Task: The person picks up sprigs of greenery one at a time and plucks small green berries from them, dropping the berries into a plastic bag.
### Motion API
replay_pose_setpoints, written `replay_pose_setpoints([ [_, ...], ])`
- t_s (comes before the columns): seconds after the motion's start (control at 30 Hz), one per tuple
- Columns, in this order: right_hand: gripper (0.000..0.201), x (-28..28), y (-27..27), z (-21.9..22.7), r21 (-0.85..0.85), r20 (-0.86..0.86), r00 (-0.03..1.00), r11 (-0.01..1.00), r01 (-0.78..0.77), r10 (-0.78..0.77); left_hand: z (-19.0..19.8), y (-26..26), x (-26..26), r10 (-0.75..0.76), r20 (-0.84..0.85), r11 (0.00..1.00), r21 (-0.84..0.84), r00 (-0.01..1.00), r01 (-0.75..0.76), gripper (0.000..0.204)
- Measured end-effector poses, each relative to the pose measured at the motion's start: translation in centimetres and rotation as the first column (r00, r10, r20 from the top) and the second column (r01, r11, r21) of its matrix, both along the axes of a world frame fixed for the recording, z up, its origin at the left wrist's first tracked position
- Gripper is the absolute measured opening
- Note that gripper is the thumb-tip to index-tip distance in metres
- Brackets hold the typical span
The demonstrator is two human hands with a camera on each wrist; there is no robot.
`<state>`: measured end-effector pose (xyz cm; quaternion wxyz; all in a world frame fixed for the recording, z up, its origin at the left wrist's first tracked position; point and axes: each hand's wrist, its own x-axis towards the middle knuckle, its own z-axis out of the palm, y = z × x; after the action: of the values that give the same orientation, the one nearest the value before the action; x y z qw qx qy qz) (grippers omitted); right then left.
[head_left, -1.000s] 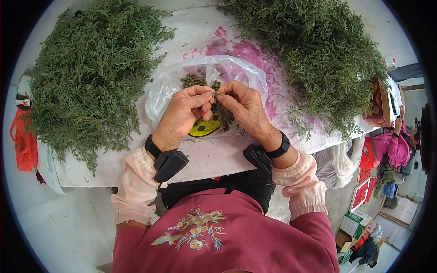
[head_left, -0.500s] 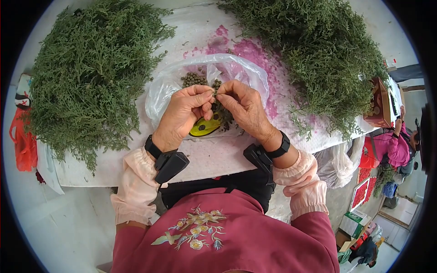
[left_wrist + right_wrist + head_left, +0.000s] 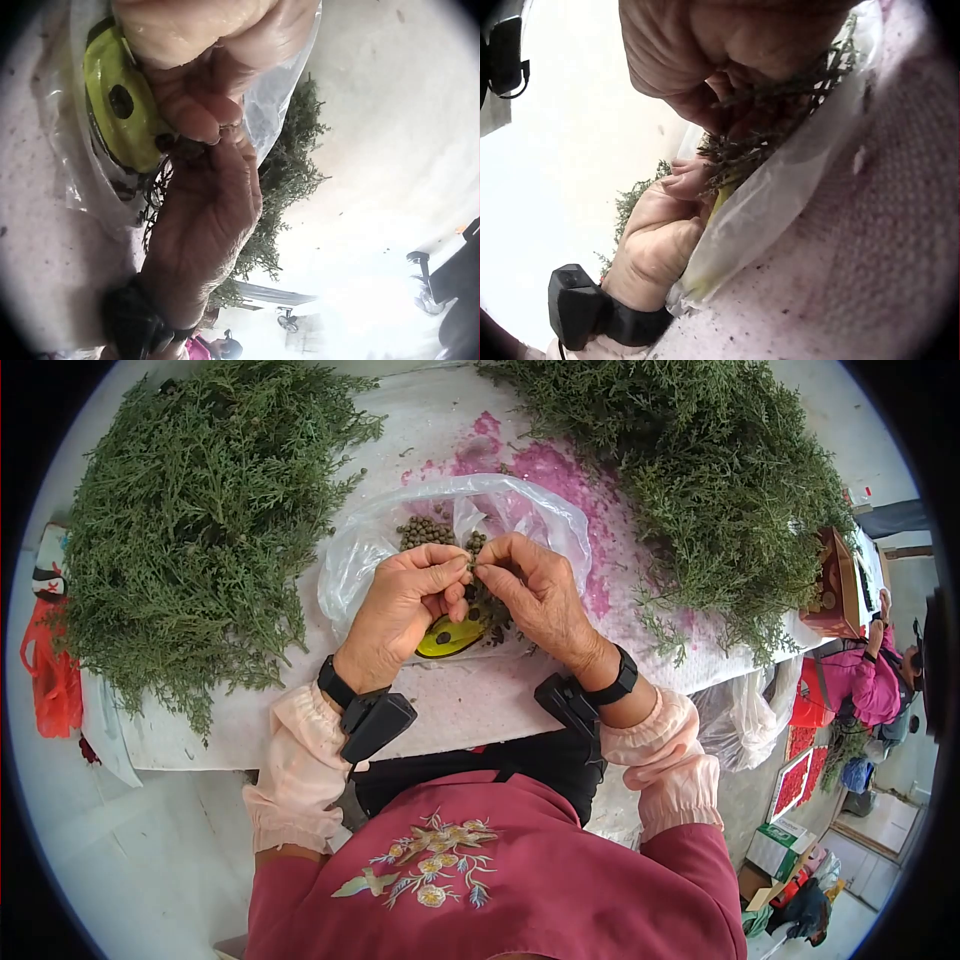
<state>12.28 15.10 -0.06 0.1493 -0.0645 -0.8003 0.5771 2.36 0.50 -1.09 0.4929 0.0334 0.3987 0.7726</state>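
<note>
Both hands meet over a clear plastic bag holding small round green cones and a yellow-green item with dark spots. The left hand pinches at a small piece between thumb and forefinger. Against its fingertips, the right hand has its fingers curled round a green sprig, seen best in the right wrist view. The piece at the fingertips is too small to make out. In the left wrist view the right hand faces the left, with dark leaf ends showing under it.
Big heaps of evergreen branches lie at the left and right of the white cloth, which has pink stains. A red bag hangs at far left. Beyond the right edge are a box and a person in pink.
The bag's far rim has risen slightly, and the dark leafy bits beneath the right hand have shifted a little. Both hands keep almost the same place, fingertips together.
</note>
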Motion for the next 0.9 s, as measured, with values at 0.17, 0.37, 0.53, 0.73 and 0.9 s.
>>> replay_pose_setpoints([
  [0.17,0.007,-0.01,-0.05,0.03,0.017,-0.017,1.0,1.0,-0.005,0.006,0.06,0.0,0.03,-0.008,-0.014,1.0,-0.012,1.0,0.007,0.012],
  [0.37,0.006,0.01,-0.06,0.2,0.049,-0.034,0.999,0.999,-0.011,0.013,0.02,-0.03,-0.06,-0.022,-0.022,1.0,-0.016,1.0,0.021,0.013],
  [0.53,0.006,0.01,-0.14,0.11,0.032,-0.026,1.0,0.999,-0.005,0.006,0.02,-0.08,-0.08,-0.03,-0.025,0.999,-0.016,0.999,0.03,0.013],
  [0.73,0.006,0.07,-0.68,-0.18,0.205,-0.132,0.99,0.976,0.079,-0.052,-0.16,0.3,0.5,0.011,-0.133,0.999,-0.034,0.991,-0.016,0.013],
  [0.9,0.005,0.17,-0.11,0.31,0.149,-0.124,0.992,0.988,0.039,-0.02,-0.02,0.51,0.74,0.041,-0.151,0.998,-0.04,0.988,-0.048,0.019],
])
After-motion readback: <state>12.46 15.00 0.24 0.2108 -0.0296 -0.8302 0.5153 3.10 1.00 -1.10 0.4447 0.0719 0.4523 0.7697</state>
